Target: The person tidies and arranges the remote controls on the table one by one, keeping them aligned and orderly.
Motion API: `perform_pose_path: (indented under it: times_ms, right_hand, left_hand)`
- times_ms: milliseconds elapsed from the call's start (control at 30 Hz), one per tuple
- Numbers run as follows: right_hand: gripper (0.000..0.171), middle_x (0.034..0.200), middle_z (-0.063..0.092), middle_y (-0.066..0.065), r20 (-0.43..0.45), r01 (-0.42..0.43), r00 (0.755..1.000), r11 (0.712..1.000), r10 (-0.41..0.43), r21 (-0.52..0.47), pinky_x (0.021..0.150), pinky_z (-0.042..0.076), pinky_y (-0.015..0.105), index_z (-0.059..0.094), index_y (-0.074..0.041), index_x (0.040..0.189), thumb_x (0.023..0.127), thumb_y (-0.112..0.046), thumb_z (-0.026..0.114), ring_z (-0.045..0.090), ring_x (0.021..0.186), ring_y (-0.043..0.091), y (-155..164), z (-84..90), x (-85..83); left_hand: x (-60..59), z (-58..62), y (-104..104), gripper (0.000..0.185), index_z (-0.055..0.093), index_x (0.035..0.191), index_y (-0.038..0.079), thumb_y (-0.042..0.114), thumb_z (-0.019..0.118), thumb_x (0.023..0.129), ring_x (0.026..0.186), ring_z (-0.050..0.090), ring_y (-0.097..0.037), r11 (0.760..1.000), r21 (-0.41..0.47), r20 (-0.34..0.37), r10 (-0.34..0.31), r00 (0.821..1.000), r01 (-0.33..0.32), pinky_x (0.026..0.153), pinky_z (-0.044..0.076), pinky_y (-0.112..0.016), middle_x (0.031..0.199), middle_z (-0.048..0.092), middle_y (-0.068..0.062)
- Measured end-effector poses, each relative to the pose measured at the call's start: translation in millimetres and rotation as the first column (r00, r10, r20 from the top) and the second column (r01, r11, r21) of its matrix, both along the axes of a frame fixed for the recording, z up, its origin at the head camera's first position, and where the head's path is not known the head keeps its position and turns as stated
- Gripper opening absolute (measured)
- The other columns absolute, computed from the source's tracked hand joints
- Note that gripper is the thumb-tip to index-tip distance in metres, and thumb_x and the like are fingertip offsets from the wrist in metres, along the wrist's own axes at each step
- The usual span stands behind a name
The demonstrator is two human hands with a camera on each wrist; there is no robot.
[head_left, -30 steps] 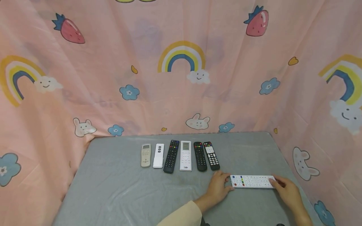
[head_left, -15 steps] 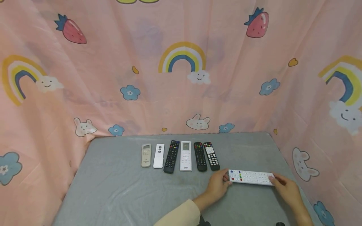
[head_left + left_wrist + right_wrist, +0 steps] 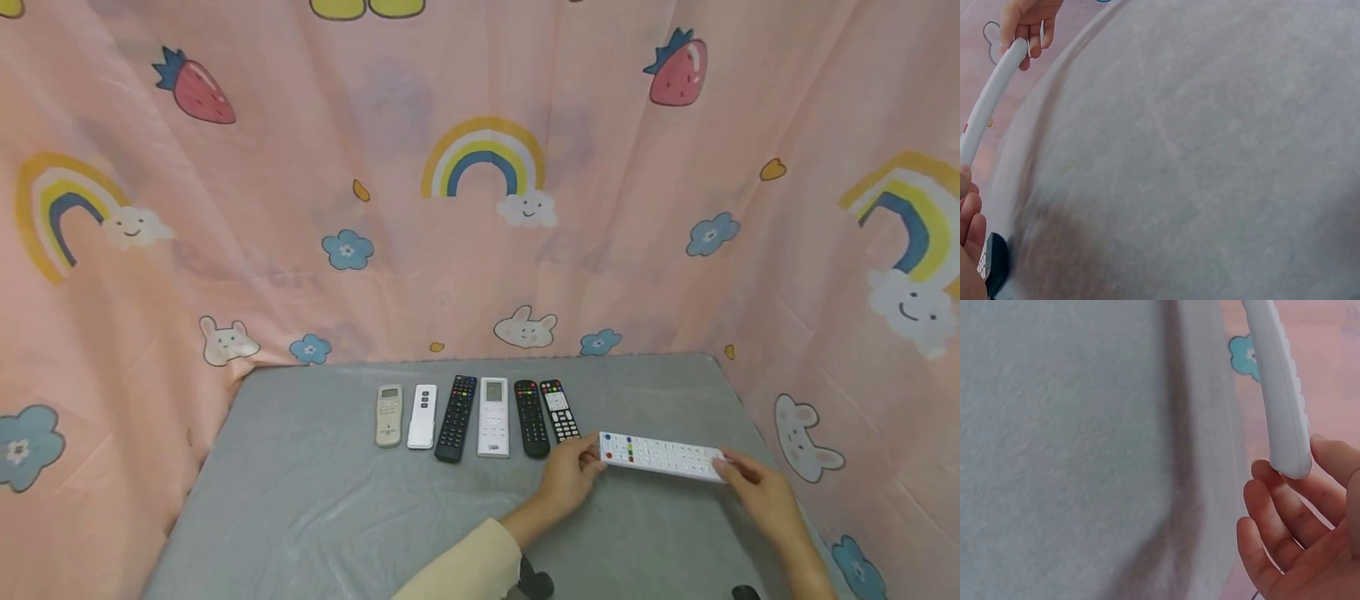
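Note:
A long white remote control [image 3: 662, 456] with small coloured buttons at its left end is held sideways between both hands. My left hand [image 3: 566, 477] pinches its left end, and my right hand [image 3: 761, 492] pinches the other end with the thumb on top. In the right wrist view the remote's side [image 3: 1282, 394] shows above the table, its shadow falling on the cloth below. The left wrist view shows the white remote [image 3: 991, 94] stretched from one hand to the other. Just behind my left hand lies a black remote with white buttons [image 3: 558, 408], its lower end partly covered.
Further left in the same row lie a black remote [image 3: 531, 418], a white remote with a screen [image 3: 493, 417], a long black remote [image 3: 456, 418], a slim white remote [image 3: 422, 417] and a beige remote [image 3: 388, 415]. A grey cloth [image 3: 315, 500] covers the table; a pink patterned curtain [image 3: 480, 267] surrounds it.
Both hands have lifted the white remote and moved it back and slightly left. Its left end has swung further back than its right. The row of remotes stays put.

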State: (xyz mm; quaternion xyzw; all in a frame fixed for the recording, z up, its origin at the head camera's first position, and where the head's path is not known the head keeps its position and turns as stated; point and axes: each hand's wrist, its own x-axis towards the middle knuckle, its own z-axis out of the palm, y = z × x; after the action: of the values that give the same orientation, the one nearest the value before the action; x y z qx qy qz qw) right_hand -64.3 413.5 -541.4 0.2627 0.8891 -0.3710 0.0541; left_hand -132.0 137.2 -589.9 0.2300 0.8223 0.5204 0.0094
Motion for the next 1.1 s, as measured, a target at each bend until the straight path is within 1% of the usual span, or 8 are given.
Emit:
perform_pose_path:
  times_ms: [67,133,233,333,400,533,867,1100]
  right_hand:
    - [0.077,0.149,0.041,0.032,-0.007,-0.018,1.0,1.0,0.018,0.003,0.1,0.044,0.062,0.039,-0.003,0.149,0.099,-0.061,0.042,0.042,0.132,0.051,-1,3.0,0.0]
    - [0.076,0.144,0.048,0.032,-0.042,-0.048,0.998,0.999,0.049,0.025,0.091,0.052,0.052,0.042,-0.001,0.147,0.098,-0.059,0.047,0.054,0.123,0.046,-2,4.2,0.7]
    - [0.076,0.132,0.06,0.03,-0.1,-0.105,0.989,0.993,0.11,0.059,0.073,0.053,0.03,0.046,0.002,0.143,0.094,-0.055,0.058,0.067,0.095,0.019,-3,4.3,2.6]
    - [0.078,0.127,0.064,0.029,-0.124,-0.18,0.975,0.982,0.187,0.065,0.064,0.047,0.018,0.046,0.003,0.143,0.091,-0.049,0.067,0.056,0.08,-0.008,-4,3.2,5.2]
    - [0.081,0.129,0.062,0.029,-0.121,-0.225,0.966,0.973,0.229,0.04,0.066,0.047,0.017,0.042,0.003,0.146,0.089,-0.047,0.07,0.052,0.079,-0.015,-5,3.4,6.8]
    - [0.081,0.131,0.06,0.029,-0.114,-0.257,0.96,0.966,0.256,0.007,0.068,0.049,0.02,0.041,0.001,0.148,0.088,-0.044,0.073,0.053,0.082,-0.013,-9,4.6,9.5]
    - [0.072,0.12,0.067,0.022,-0.189,-0.248,0.952,0.969,0.242,-0.008,0.067,0.051,0.019,0.048,0.0,0.142,0.086,-0.037,0.076,0.056,0.081,-0.011,-24,0.0,14.4]
    - [0.067,0.104,0.071,0.006,-0.265,-0.259,0.936,0.963,0.232,-0.07,0.067,0.052,0.02,0.049,0.003,0.135,0.083,-0.027,0.08,0.059,0.081,-0.007,-34,-3.9,15.0]
  left_hand:
    - [-2.3,0.8,-2,0.044,0.062,0.13,0.002,0.008,0.072,0.088,0.08,0.056,0.006,1.0,0.01,-0.014,0.008,1.0,-0.007,0.068,0.05,-0.007,0.094,0.07,-0.002]
    - [-4.2,1.7,-4,0.044,0.062,0.13,0.003,0.008,0.072,0.087,0.08,0.056,0.006,1.0,0.023,-0.023,0.021,1.0,-0.021,0.068,0.05,-0.007,0.094,0.07,-0.003]
    - [-6.0,3.1,-7,0.042,0.064,0.128,0.004,0.007,0.073,0.087,0.08,0.057,0.006,0.998,0.037,-0.029,0.042,0.999,-0.041,0.068,0.051,-0.007,0.094,0.072,-0.004]
    - [-7.0,5.0,-11,0.04,0.065,0.126,0.004,0.006,0.073,0.086,0.079,0.058,0.005,0.997,0.056,-0.014,0.062,0.998,-0.061,0.067,0.051,-0.008,0.094,0.073,-0.005]
    - [-8.0,5.2,-14,0.039,0.067,0.125,0.005,0.005,0.073,0.086,0.077,0.059,0.005,0.995,0.069,-0.004,0.076,0.997,-0.076,0.065,0.051,-0.009,0.093,0.074,-0.006]
    - [-12.1,3.2,-17,0.036,0.069,0.121,0.006,0.004,0.073,0.086,0.077,0.061,0.004,0.99,0.096,0.027,0.097,0.995,-0.099,0.066,0.052,-0.01,0.096,0.076,-0.006]
    - [-22.6,3.6,-26,0.032,0.07,0.12,0.007,0.003,0.07,0.088,0.079,0.063,0.003,0.982,0.16,0.087,0.089,0.992,-0.102,0.067,0.054,-0.013,0.105,0.077,-0.008]
    - [-28.5,10.2,-29,0.032,0.071,0.119,0.007,0.003,0.071,0.088,0.078,0.062,0.004,0.973,0.187,0.165,0.104,0.981,-0.135,0.066,0.053,-0.012,0.109,0.076,-0.009]
